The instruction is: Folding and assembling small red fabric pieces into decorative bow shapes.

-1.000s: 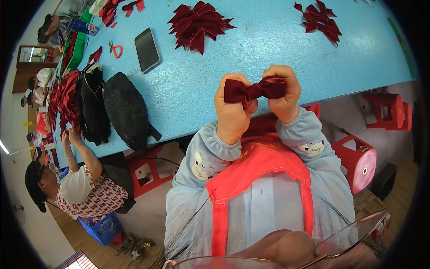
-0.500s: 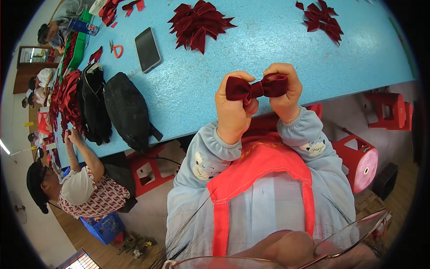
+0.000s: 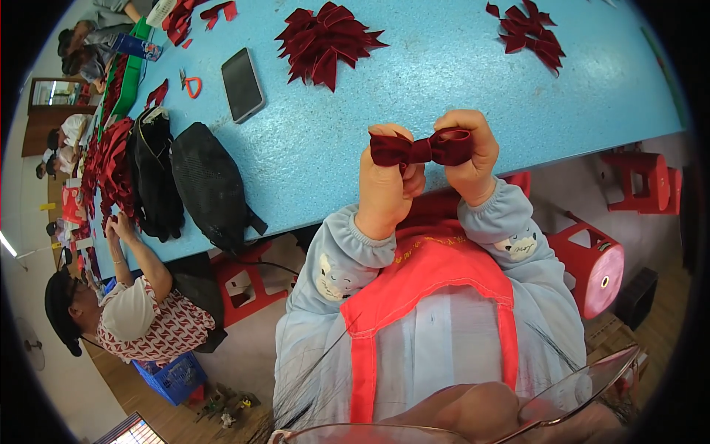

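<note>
A dark red velvet ribbon bow [image 3: 421,151] is held up between my hands, level with the table's near edge. My left hand [image 3: 384,177] grips its left loop, fingers curled behind and below it. The right loop is pinched by my right hand [image 3: 473,152], the thumb under it and fingers folded over. The bow's knot shows between the two hands, and a short tail hangs beside the left fingers. Farther back lies a heap of similar dark red bows [image 3: 325,44], with a smaller group of bows [image 3: 531,37] to the right.
On the blue table [image 3: 310,155] lie a dark phone [image 3: 243,85], orange-handled snips [image 3: 192,85], a black mesh pouch [image 3: 211,181] and a black bag [image 3: 153,177]. A co-worker [image 3: 133,311] sits at the left by red ribbon [image 3: 115,166]. Red stools [image 3: 588,263] stand at the right.
The bow has tilted slightly between my hands, so its right loop shows more of its opening. My left hand has dropped slightly. Both hands keep their grip.
</note>
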### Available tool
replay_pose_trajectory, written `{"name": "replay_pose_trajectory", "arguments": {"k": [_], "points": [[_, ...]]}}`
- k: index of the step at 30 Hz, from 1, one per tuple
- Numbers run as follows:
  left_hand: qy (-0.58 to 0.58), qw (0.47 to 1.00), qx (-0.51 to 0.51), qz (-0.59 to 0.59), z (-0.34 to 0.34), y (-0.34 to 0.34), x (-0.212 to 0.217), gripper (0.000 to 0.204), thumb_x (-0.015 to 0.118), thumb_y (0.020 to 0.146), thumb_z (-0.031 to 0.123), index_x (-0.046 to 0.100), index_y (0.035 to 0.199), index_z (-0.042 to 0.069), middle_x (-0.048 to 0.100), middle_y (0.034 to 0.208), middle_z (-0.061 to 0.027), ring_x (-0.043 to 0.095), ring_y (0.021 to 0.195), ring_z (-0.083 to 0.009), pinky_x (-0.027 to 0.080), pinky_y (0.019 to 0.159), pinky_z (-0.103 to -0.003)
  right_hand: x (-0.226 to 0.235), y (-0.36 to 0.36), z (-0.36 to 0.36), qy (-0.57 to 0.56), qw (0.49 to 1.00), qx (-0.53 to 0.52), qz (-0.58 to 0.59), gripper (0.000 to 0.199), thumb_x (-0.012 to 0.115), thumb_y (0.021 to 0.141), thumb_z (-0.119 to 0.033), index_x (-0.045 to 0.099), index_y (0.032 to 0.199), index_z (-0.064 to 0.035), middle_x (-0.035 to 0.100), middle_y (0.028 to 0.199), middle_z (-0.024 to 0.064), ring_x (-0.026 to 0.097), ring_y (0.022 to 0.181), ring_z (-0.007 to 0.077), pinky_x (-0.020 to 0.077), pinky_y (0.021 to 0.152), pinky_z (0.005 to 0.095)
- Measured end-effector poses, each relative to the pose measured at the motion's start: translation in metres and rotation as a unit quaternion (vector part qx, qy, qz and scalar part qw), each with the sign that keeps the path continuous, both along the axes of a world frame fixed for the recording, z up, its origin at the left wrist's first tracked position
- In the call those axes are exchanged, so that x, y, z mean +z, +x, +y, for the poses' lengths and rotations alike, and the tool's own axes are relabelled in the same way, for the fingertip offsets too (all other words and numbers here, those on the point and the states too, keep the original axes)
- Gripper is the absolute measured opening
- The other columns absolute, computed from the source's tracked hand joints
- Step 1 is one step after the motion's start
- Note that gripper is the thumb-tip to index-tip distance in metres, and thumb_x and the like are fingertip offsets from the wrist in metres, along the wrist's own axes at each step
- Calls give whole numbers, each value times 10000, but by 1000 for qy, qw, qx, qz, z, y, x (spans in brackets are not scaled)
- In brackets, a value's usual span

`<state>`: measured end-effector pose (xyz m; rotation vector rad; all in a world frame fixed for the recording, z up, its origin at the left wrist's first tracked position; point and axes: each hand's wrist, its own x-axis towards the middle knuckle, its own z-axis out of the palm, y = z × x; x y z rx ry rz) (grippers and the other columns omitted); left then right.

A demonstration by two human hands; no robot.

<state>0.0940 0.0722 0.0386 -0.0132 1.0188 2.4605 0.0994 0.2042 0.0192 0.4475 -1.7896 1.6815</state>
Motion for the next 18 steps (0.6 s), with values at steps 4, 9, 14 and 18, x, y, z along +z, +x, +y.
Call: {"name": "replay_pose_trajectory", "arguments": {"k": [4, 9, 14, 18], "points": [[1, 999, -38, -25, -2, -2, -1, 468, 380, 915, 546, 439, 761, 108, 318, 527, 30, 244, 387, -55, 194, 356, -211, -2, 1, 1, -1, 1000, 12, -5, 143, 477, 835, 36, 532, 954, -20, 548, 865, 33, 500, 716, 76, 420, 629, 211], [18, 995, -63, -69, -3, -3, -2, 503, 350, 902, 591, 428, 745, 119, 290, 519, 35, 224, 388, -57, 182, 358, -213, -5, 2, 3, 9, 1000, 6, -1, 145, 487, 829, 39, 534, 953, -20, 550, 871, 37, 500, 720, 77, 420, 633, 211], [30, 993, -70, -93, -4, -3, -3, 521, 343, 890, 616, 424, 722, 129, 281, 513, 41, 203, 386, -57, 169, 360, -212, -6, 3, 3, 8, 1000, 9, -3, 145, 498, 825, 40, 536, 952, -20, 556, 882, 45, 508, 729, 82, 428, 645, 215], [37, 992, -91, -78, -5, -4, -3, 532, 348, 883, 627, 420, 701, 132, 274, 507, 44, 199, 385, -58, 165, 361, -212, -9, 3, 4, 15, 1000, 6, 6, 144, 503, 827, 38, 537, 954, -20, 562, 891, 53, 517, 740, 88, 437, 662, 220]]}}
